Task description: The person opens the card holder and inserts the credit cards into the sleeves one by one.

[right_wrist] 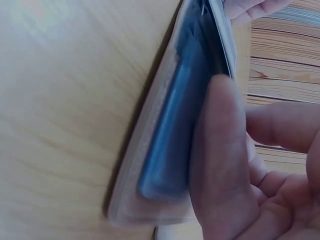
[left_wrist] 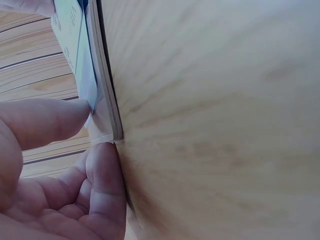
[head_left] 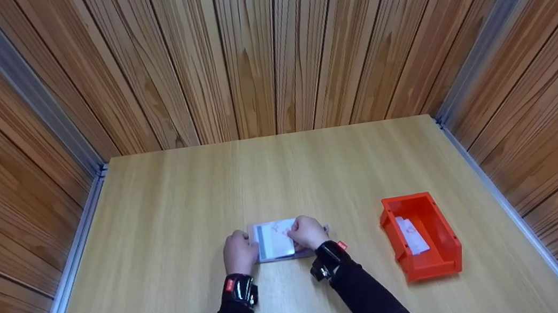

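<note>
Walls: wood-grained panels (head_left: 248, 47) are set behind and at both sides; metal rails (head_left: 61, 285) are run along the side edges of the worktop.
Worktop: pale wood-grained worktop (head_left: 197, 189) is enclosed by the panels, and its nearer middle is reached over by two dark sleeves (head_left: 375, 294).
Flat holder: the flat holder (right_wrist: 132, 202) is laid on the worktop, between the two hands; a blue card (right_wrist: 170, 155) is shown on its inner side in the right wrist view.
Pale sheet: the pale sheet (head_left: 276, 240) is held over the holder, with its right side lifted away from it; faint marks are printed on it, too blurred to be read.
Left hand: the left hand (head_left: 240, 253) is placed at the holder's left end, which is pinched at a corner between thumb and fingers.
Right hand: the right hand (head_left: 308, 232) is held above the holder's right half; its thumb and fingers are clamped on the sheet's right edge.
Wrists: a black wristband (head_left: 240, 289) with a red tag is worn on each.
Orange bin: the orange bin (head_left: 434, 269) is stood to the right, well apart from the hands; white paper (head_left: 412, 235) is leaned inside, against its left wall.
</note>
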`<action>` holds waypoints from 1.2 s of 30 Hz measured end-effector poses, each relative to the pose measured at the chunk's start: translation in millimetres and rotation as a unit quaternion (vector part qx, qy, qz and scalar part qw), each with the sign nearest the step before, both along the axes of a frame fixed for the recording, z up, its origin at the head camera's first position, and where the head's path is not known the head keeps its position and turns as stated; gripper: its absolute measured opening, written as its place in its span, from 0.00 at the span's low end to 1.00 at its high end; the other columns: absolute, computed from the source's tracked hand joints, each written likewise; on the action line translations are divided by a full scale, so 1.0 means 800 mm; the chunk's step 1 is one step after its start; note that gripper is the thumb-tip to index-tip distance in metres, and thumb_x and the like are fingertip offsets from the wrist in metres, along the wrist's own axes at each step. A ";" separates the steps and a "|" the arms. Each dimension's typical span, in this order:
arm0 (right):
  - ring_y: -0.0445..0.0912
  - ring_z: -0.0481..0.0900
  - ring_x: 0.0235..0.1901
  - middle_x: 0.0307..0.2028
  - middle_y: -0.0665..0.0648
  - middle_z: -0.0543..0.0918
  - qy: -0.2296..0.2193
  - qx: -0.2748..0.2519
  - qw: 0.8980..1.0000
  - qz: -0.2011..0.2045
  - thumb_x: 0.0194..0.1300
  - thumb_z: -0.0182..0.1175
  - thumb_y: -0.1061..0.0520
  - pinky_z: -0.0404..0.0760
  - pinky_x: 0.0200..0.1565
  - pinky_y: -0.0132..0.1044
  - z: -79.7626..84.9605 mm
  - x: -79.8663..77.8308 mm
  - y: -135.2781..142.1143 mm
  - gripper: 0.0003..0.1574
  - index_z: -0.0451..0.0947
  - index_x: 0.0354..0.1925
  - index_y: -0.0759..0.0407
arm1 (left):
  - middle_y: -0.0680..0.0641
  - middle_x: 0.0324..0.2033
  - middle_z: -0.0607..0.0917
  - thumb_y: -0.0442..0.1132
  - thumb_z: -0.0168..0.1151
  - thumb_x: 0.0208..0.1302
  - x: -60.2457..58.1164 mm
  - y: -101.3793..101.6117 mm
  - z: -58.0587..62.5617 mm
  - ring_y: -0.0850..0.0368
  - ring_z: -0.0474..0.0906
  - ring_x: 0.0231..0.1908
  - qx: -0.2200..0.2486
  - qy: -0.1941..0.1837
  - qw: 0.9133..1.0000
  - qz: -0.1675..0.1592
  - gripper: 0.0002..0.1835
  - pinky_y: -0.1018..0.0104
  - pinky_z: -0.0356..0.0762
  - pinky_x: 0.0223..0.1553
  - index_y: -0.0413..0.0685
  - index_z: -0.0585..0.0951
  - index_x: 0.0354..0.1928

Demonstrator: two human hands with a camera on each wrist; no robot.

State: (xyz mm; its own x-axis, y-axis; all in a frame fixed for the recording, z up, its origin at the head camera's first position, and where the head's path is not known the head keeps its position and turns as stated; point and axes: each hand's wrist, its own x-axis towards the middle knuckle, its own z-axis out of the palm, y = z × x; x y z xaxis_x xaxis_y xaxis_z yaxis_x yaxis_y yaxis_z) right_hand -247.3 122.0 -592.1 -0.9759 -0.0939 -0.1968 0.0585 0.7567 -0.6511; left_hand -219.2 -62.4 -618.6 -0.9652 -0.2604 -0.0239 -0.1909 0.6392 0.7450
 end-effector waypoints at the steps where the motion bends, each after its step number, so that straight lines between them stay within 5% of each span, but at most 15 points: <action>1: 0.45 0.81 0.25 0.22 0.50 0.77 0.001 0.007 1.000 -0.003 0.62 0.64 0.58 0.70 0.55 0.56 0.001 0.000 0.001 0.12 0.71 0.26 0.57 | 0.38 0.35 0.82 0.30 0.66 0.53 0.000 0.001 0.001 0.41 0.79 0.39 0.003 -0.008 1.000 0.001 0.14 0.48 0.76 0.44 0.29 0.81 0.42; 5: 0.45 0.82 0.23 0.21 0.50 0.77 -0.005 0.023 1.000 -0.016 0.63 0.63 0.57 0.73 0.51 0.52 0.003 -0.003 0.007 0.12 0.71 0.26 0.56 | 0.39 0.37 0.81 0.29 0.65 0.57 -0.002 0.004 0.005 0.43 0.78 0.41 0.016 -0.048 0.999 0.009 0.14 0.49 0.76 0.45 0.30 0.80 0.45; 8: 0.45 0.81 0.21 0.21 0.51 0.77 -0.017 0.012 1.000 -0.022 0.64 0.62 0.58 0.77 0.39 0.42 0.002 -0.004 0.009 0.11 0.71 0.27 0.57 | 0.39 0.38 0.81 0.30 0.65 0.59 -0.003 0.005 0.007 0.44 0.78 0.42 0.024 -0.068 0.997 0.014 0.15 0.50 0.76 0.46 0.31 0.79 0.47; 13: 0.44 0.76 0.22 0.22 0.51 0.74 -0.011 0.013 1.000 -0.018 0.63 0.62 0.59 0.73 0.29 0.35 0.002 -0.007 0.011 0.11 0.70 0.27 0.57 | 0.39 0.41 0.81 0.30 0.64 0.60 -0.004 0.005 0.008 0.44 0.78 0.44 0.040 -0.086 0.995 0.019 0.15 0.51 0.76 0.47 0.32 0.79 0.50; 25: 0.46 0.71 0.25 0.22 0.50 0.71 0.047 0.047 0.998 0.005 0.59 0.63 0.59 0.67 0.29 0.39 0.002 -0.007 0.009 0.13 0.68 0.24 0.54 | 0.38 0.37 0.82 0.30 0.66 0.57 -0.001 0.003 0.007 0.43 0.79 0.42 0.010 -0.034 0.999 0.007 0.15 0.50 0.76 0.46 0.30 0.80 0.45; 36: 0.47 0.74 0.28 0.23 0.50 0.73 0.043 0.059 0.997 -0.010 0.59 0.63 0.57 0.72 0.36 0.48 0.002 -0.007 0.004 0.12 0.69 0.24 0.53 | 0.39 0.40 0.81 0.31 0.65 0.60 -0.003 0.003 0.007 0.44 0.78 0.44 0.022 -0.065 0.998 0.011 0.15 0.51 0.76 0.47 0.31 0.79 0.48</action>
